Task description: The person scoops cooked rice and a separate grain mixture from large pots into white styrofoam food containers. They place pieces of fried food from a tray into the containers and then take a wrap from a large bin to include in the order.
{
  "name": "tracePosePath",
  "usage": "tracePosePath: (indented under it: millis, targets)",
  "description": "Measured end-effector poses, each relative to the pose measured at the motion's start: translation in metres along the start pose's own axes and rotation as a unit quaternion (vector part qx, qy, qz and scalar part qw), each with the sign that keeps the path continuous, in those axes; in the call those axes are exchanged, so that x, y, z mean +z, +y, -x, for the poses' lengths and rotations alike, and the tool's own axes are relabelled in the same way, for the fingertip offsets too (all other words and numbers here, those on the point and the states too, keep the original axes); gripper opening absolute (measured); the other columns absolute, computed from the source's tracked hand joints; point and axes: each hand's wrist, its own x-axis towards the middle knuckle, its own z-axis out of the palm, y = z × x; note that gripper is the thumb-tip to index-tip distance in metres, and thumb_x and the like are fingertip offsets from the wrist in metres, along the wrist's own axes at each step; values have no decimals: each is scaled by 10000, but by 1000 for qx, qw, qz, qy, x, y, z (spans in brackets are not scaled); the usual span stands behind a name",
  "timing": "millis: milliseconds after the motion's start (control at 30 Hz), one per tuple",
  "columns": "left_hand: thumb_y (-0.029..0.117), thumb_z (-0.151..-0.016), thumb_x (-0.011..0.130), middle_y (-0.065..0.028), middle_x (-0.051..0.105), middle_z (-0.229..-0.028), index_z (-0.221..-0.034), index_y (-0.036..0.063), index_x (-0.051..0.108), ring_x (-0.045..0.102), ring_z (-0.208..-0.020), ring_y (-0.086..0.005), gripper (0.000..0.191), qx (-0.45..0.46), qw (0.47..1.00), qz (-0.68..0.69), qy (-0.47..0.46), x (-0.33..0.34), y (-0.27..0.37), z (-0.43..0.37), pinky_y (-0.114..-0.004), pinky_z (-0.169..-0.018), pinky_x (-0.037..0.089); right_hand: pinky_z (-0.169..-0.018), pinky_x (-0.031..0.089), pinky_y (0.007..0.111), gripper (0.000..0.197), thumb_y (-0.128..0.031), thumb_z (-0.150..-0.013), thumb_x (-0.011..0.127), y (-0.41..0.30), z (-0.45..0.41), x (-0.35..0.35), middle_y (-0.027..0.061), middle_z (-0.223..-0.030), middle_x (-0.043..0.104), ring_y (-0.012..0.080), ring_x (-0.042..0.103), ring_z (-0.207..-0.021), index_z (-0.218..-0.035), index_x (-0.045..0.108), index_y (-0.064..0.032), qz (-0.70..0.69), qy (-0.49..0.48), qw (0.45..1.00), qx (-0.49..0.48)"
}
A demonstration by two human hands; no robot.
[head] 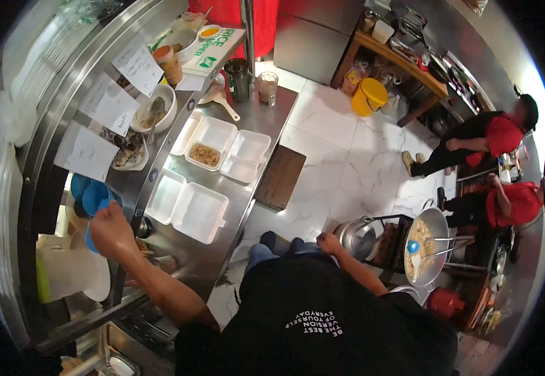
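My left hand (110, 232) is at the shelf on the left, its fingers closed on the rim of a blue plastic cup (96, 197). More blue plastic shows behind that hand, partly hidden by it. Empty-handed as far as I can see, my right hand (329, 243) hangs in front of my body with curled fingers. On the steel counter (192, 251) lies an open foam clamshell box (199, 211) with nothing in it. Beyond it, another open foam box (206, 152) holds brown food in one compartment. A third open foam box (245, 155) sits against its right side.
Paper slips (86, 152) hang from the upper shelf. A white bowl (155, 110) with a spoon stands behind them. To my right are a lidded pot (355, 237) and a large wok (425, 230) of food. Two people (505, 136) in red and black stand by the far-right counter.
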Motion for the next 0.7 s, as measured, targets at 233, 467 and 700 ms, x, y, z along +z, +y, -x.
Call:
tracePosePath:
  millis: [233, 467, 700]
  targets:
    - [229, -849, 670, -158, 697, -799, -856, -44, 693, 639, -676, -232, 274, 70, 974, 203, 78, 5, -19, -4, -352, -644, 490, -786, 536, 400, 300, -272, -875, 567, -43, -28, -10, 180, -926, 713, 313, 690, -862, -985, 697, -25, -68, 8, 994, 84]
    - [182, -939, 591, -68, 587, -695, -825, -26, 590, 512, -597, -115, 237, -83, 949, 304, 9, -13, -13, 13, -252, -547, 432, -718, 512, 353, 327, -291, -935, 593, -199, -110, -80, 141, -820, 688, 209, 664, -774, -980, 672, 24, -299, 61, 945, -115]
    - [180, -966, 561, -104, 641, -806, -904, -23, 542, 601, -686, -130, 213, -127, 892, 432, -27, -26, -10, 31, -233, -625, 515, -703, 506, 337, 242, -197, -913, 572, -358, -258, -163, 126, -844, 656, 213, 631, -765, -1038, 656, -7, -166, 142, 925, -312]
